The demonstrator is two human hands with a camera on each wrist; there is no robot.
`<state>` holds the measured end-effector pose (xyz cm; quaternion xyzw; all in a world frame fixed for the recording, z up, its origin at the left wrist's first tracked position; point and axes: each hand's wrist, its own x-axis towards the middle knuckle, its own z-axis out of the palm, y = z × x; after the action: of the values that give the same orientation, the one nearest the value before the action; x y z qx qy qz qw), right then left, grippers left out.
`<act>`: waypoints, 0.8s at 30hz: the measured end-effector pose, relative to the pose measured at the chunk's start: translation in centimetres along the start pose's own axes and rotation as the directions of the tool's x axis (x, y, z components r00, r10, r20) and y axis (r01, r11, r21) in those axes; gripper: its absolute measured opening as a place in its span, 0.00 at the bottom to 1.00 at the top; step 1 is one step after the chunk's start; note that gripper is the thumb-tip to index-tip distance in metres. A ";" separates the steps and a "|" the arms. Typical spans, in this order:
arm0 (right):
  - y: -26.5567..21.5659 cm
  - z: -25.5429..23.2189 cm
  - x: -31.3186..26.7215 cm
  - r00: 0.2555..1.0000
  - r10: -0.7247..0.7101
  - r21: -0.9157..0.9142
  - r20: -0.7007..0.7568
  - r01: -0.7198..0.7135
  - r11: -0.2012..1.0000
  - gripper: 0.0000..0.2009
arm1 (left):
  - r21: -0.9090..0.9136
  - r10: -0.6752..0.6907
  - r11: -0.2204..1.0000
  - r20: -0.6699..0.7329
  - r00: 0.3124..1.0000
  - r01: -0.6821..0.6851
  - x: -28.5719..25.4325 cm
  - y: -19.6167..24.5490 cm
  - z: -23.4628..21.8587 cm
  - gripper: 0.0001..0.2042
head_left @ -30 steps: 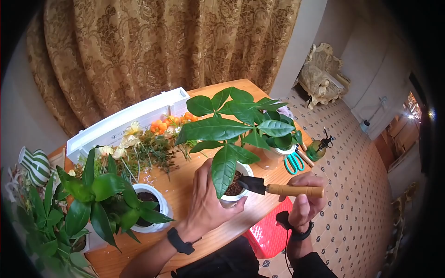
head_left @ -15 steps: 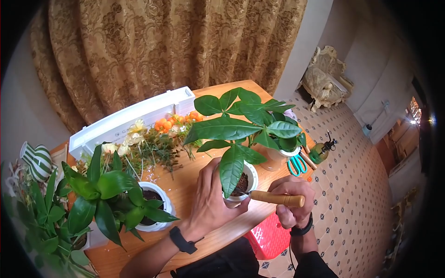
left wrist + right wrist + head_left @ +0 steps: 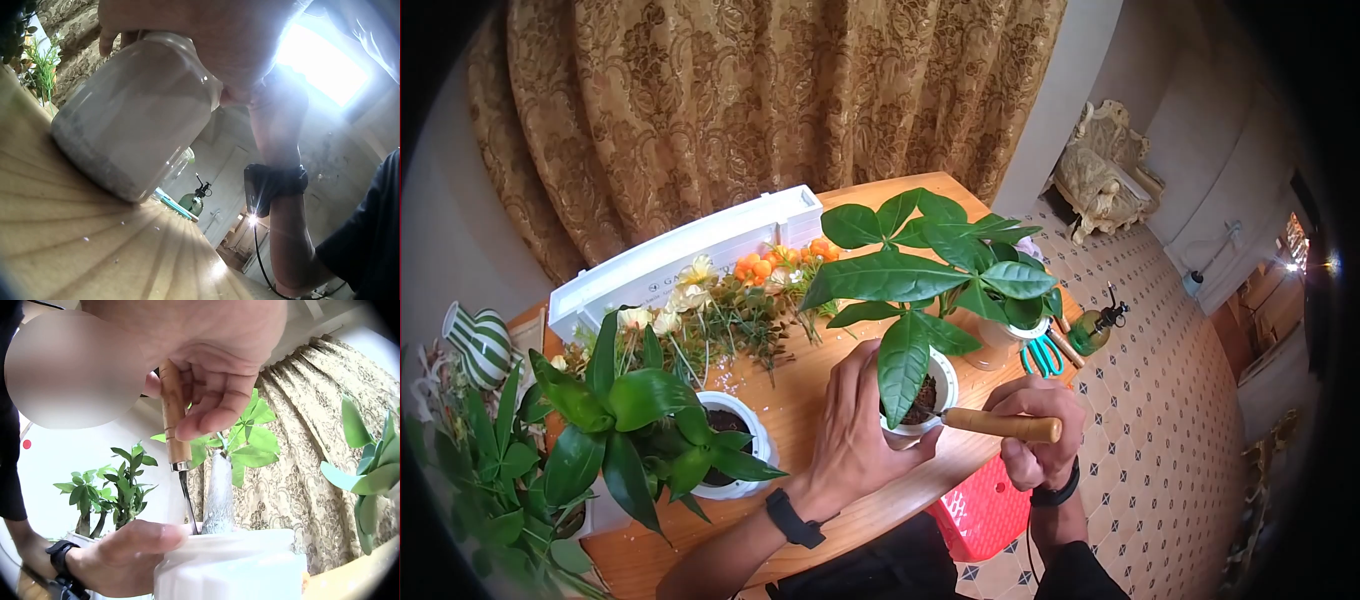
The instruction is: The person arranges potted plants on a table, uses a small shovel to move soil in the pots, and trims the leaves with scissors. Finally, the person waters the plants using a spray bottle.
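My left hand (image 3: 855, 430) grips the side of a white pot (image 3: 946, 385) that stands on the wooden table, its thumb along the near rim. Dark soil (image 3: 924, 400) fills the pot, and a broad-leaved green plant (image 3: 890, 275) with a thick pale trunk (image 3: 220, 494) rises from it. In my right hand (image 3: 1045, 425) is a small trowel, held by its wooden handle (image 3: 1000, 424). The trowel's narrow metal shaft (image 3: 187, 500) points down inside the pot's rim beside the trunk; its blade is hidden. Through the pot's translucent wall (image 3: 144, 106), a greyish layer shows at the bottom.
Another potted plant (image 3: 610, 410) stands at the left. Cut flowers (image 3: 690, 295) lie before a white box (image 3: 690, 250). Behind the held pot are a third pot (image 3: 997, 345), teal-handled scissors (image 3: 1040, 355) and a spray bottle (image 3: 1092, 330). A red stool (image 3: 980, 510) stands below the table edge.
My right hand has moved left and down, bringing the trowel from over the rim, blade showing, to blade down in the soil. My left hand keeps its grip on the pot.
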<state>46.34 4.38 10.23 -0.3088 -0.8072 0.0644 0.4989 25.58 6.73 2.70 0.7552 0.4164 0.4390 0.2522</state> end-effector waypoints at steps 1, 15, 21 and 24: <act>0.0 0.0 0.1 1.000 -0.028 0.011 -0.011 0.028 1.000 0.17 | 0.002 0.000 1.000 -0.003 1.000 0.000 0.0 0.0 0.0 0.48; 0.6 -0.2 0.0 0.992 -0.117 0.031 -0.050 0.118 0.992 0.16 | -0.006 -0.009 1.000 0.006 1.000 0.009 0.0 -0.2 0.1 0.49; 0.5 0.0 0.4 0.993 -0.116 -0.030 0.026 0.117 0.993 0.16 | -0.011 0.001 1.000 -0.004 1.000 -0.001 0.1 -0.2 0.2 0.47; 0.3 -0.1 0.5 0.992 -0.127 -0.027 0.007 0.128 0.991 0.16 | -0.011 0.008 1.000 -0.010 1.000 -0.008 0.1 0.0 0.0 0.46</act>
<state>46.45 4.92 10.54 -0.2632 -0.8274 0.0222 0.4956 25.64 6.86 2.72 0.7532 0.4120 0.4462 0.2526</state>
